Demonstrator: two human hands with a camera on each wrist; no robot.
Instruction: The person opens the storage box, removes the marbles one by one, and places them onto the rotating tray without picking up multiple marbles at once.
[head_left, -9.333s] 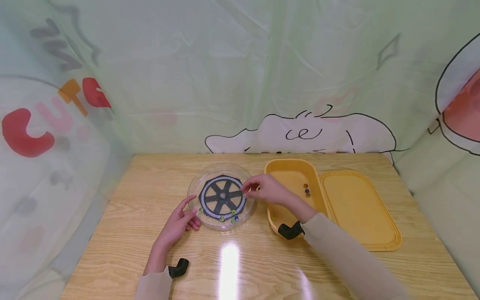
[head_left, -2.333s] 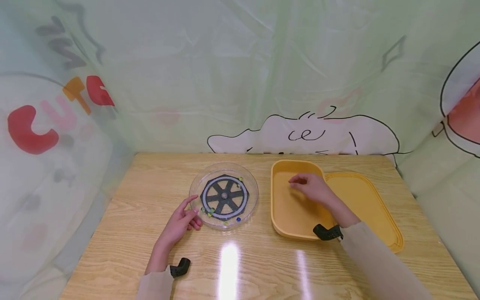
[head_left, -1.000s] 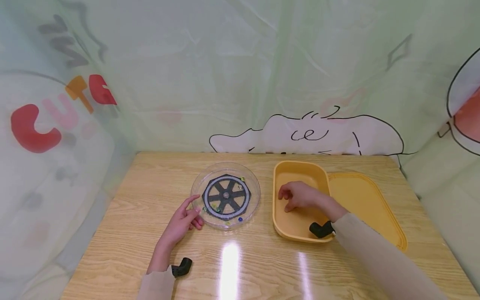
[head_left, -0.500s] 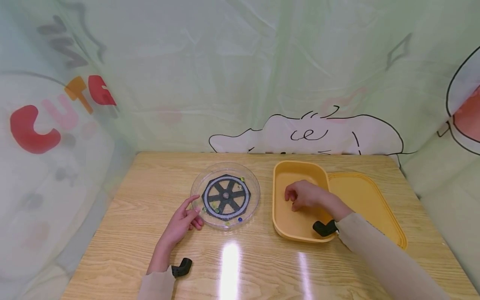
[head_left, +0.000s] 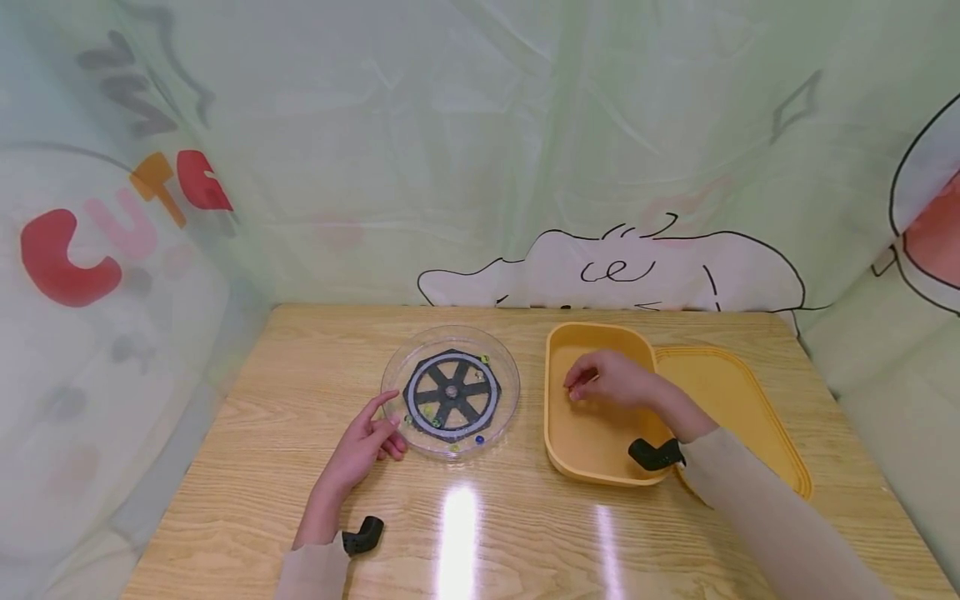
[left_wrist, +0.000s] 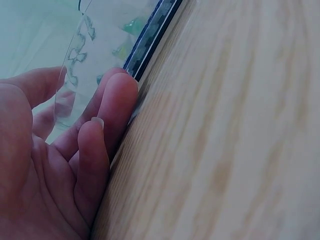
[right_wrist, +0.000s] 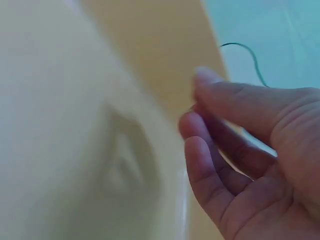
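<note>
A clear round dish (head_left: 510,417) stands on the table with a dark six-spoked wheel (head_left: 435,427) inside. Several glass marbles lie in it, among them a blue marble (head_left: 480,439) and a yellow-green marble (head_left: 485,358). My left hand (head_left: 358,446) rests at the dish's left side, thumb and index finger touching the rim, fingers relaxed. In the left wrist view the lower fingers lie against the dish's outer wall. Over the yellow box (head_left: 551,433), my right hand (head_left: 611,379) pinches a small dark marble, mostly hidden between thumb and fingertips.
A matching yellow lid (head_left: 720,392) lies flat just right of the box, partly behind the right forearm. The wooden table (head_left: 315,358) ends at a printed curtain (head_left: 360,208) along the back and sides. Wood shows between dish and box.
Over the last second the right hand's spread fingers close together and rise slightly in the box. Marbles seen in the box earlier no longer show. The left hand stays at the dish.
</note>
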